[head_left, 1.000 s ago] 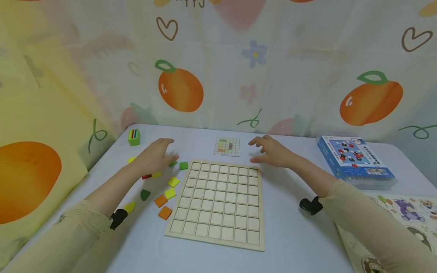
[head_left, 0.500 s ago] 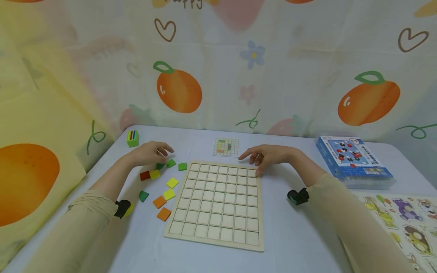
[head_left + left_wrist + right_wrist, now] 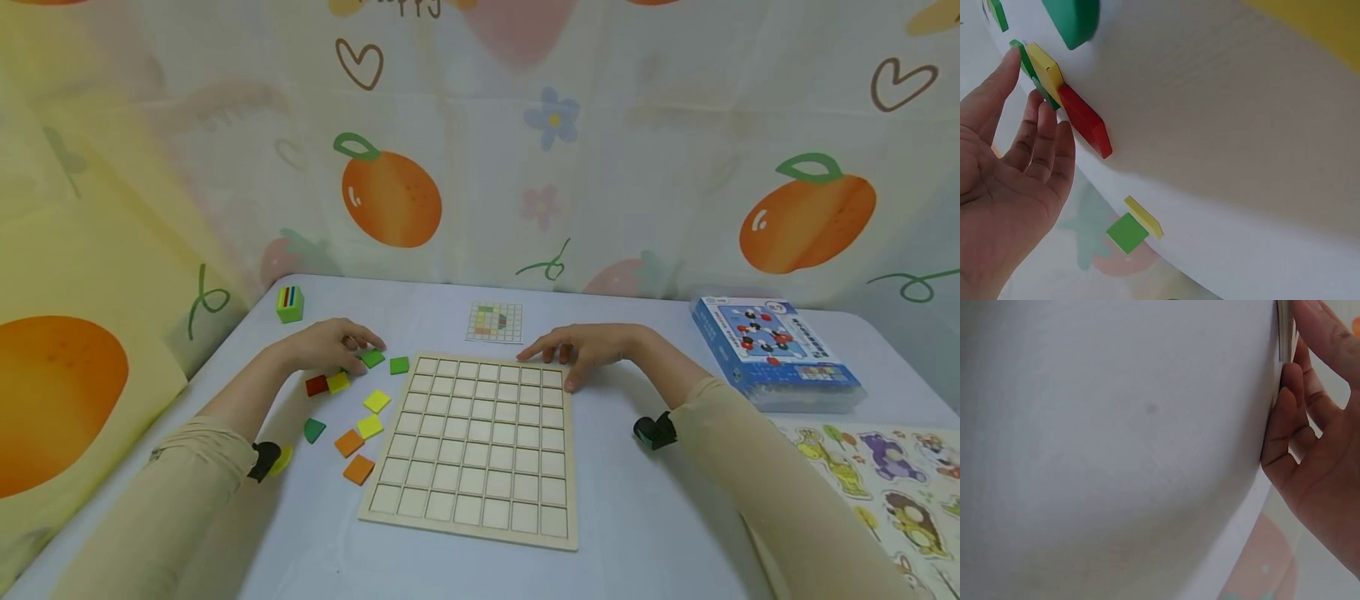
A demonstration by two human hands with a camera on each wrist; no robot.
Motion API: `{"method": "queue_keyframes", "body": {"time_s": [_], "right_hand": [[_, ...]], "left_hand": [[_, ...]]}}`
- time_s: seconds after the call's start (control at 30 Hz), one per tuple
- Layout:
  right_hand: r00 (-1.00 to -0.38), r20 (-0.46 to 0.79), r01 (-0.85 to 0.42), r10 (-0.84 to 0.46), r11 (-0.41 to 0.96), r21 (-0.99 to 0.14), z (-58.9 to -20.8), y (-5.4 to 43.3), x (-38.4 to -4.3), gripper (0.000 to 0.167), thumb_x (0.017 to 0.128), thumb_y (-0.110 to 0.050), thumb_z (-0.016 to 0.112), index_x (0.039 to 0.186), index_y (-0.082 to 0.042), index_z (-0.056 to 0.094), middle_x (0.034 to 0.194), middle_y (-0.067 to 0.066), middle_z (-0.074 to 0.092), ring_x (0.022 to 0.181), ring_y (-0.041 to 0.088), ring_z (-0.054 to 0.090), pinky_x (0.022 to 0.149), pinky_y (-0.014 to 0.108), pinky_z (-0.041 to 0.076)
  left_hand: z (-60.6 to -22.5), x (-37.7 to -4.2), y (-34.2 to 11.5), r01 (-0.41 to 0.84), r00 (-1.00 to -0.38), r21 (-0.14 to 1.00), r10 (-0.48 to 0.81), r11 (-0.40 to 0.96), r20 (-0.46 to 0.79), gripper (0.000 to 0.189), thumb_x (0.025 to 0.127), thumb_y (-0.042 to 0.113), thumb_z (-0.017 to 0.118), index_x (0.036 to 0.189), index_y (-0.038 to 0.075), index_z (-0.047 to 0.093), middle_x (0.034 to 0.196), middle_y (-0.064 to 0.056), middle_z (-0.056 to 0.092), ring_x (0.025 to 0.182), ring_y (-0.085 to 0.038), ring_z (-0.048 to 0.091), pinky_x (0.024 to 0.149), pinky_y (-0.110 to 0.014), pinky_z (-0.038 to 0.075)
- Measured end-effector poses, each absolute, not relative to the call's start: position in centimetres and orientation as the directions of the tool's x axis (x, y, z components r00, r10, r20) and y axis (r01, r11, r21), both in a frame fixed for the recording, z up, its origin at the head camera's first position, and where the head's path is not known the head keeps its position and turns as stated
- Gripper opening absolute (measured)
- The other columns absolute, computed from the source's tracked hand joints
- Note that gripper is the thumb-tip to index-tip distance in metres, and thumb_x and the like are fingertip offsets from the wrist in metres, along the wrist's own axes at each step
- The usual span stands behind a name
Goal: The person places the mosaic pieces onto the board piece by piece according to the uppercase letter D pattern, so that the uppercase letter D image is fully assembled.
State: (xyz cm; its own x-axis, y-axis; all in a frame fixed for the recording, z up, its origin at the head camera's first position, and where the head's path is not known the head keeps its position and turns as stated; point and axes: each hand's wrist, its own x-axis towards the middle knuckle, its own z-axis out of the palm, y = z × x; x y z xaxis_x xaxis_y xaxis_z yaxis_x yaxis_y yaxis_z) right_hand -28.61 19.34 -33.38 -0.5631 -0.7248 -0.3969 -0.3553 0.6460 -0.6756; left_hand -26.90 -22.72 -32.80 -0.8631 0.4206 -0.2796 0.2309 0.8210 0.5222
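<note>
My left hand [image 3: 327, 344] is low over the tiles at the board's far left. Its thumb and index finger pinch a light green tile [image 3: 372, 358] lying on the table. A red tile [image 3: 317, 385] and a yellow tile [image 3: 339, 382] lie beneath the palm; a dark green piece [image 3: 1046, 94] is partly hidden by the fingers. My right hand [image 3: 588, 346] rests at the far right corner of a wooden grid board [image 3: 468, 537]. Its thumb touches the right edge, and the index finger stretches along the far edge. The board's squares hold no tiles.
A printed pattern card [image 3: 495, 322] lies behind the board. Loose orange tiles [image 3: 358, 469], yellow tiles [image 3: 370, 427] and a green tile [image 3: 399, 365] lie to its left. A small block stack [image 3: 290, 304], a blue box [image 3: 772, 350] and an animal-picture sheet [image 3: 862, 475] stand farther out.
Both hands have come down from above the table. The left has lowered to the light green tile, and the right has moved left onto the board's corner. The tiles keep their places.
</note>
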Motion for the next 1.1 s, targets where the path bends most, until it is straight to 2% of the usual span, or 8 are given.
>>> {"method": "queue_keyframes", "body": {"time_s": [0.17, 0.43, 0.63, 0.87, 1.1], "right_hand": [[-0.562, -0.388, -0.362, -0.730, 0.639, -0.678, -33.5, 19.3, -28.5, 0.077, 0.077, -0.015, 0.084, 0.145, -0.023, 0.050, 0.134, 0.012, 0.049, 0.105, 0.024, 0.043, 0.088, 0.033, 0.039], [-0.565, -0.383, -0.366, -0.731, 0.638, -0.678, -33.6, 19.3, -28.5, 0.078, 0.076, -0.014, 0.084, 0.145, -0.021, 0.050, 0.133, 0.012, 0.049, 0.104, 0.023, 0.042, 0.088, 0.033, 0.039], [-0.562, -0.371, -0.382, -0.739, 0.629, -0.677, -33.6, 19.3, -28.5, 0.077, 0.076, -0.012, 0.083, 0.146, -0.020, 0.050, 0.132, 0.012, 0.049, 0.103, 0.022, 0.042, 0.087, 0.033, 0.039], [-0.570, -0.382, -0.376, -0.728, 0.644, -0.666, -33.6, 19.2, -28.4, 0.077, 0.076, -0.010, 0.082, 0.145, -0.022, 0.051, 0.133, 0.012, 0.049, 0.103, 0.022, 0.043, 0.087, 0.032, 0.040], [-0.534, -0.350, -0.395, -0.769, 0.593, -0.701, -33.6, 19.3, -28.5, 0.077, 0.076, -0.011, 0.083, 0.146, -0.014, 0.049, 0.131, 0.016, 0.048, 0.098, 0.022, 0.042, 0.083, 0.031, 0.039]], "left_hand": [[-33.0, -26.7, -22.6, 0.235, -0.878, 0.497, 0.402, 0.835, -0.260, 0.038, 0.089, 0.018, 0.071, 0.126, 0.016, 0.067, 0.128, -0.019, 0.055, 0.112, -0.031, 0.048, 0.091, -0.039, 0.048], [-33.1, -26.6, -22.2, 0.235, -0.903, 0.480, 0.373, 0.845, -0.214, 0.032, 0.089, 0.016, 0.072, 0.121, 0.013, 0.070, 0.121, -0.019, 0.060, 0.103, -0.029, 0.051, 0.082, -0.030, 0.048], [-33.0, -26.7, -22.0, 0.242, -0.912, 0.475, 0.365, 0.846, -0.185, 0.026, 0.087, 0.017, 0.074, 0.111, 0.009, 0.072, 0.111, -0.016, 0.065, 0.099, -0.028, 0.054, 0.077, -0.029, 0.048], [-33.1, -27.1, -21.7, 0.243, -0.913, 0.444, 0.357, 0.862, -0.195, 0.020, 0.086, 0.016, 0.075, 0.099, 0.004, 0.066, 0.096, -0.012, 0.064, 0.090, -0.025, 0.054, 0.076, -0.029, 0.047], [-33.3, -27.2, -21.4, 0.235, -0.922, 0.424, 0.339, 0.875, -0.189, 0.021, 0.085, 0.013, 0.076, 0.097, 0.004, 0.061, 0.092, -0.010, 0.061, 0.089, -0.025, 0.053, 0.076, -0.028, 0.046]]}}
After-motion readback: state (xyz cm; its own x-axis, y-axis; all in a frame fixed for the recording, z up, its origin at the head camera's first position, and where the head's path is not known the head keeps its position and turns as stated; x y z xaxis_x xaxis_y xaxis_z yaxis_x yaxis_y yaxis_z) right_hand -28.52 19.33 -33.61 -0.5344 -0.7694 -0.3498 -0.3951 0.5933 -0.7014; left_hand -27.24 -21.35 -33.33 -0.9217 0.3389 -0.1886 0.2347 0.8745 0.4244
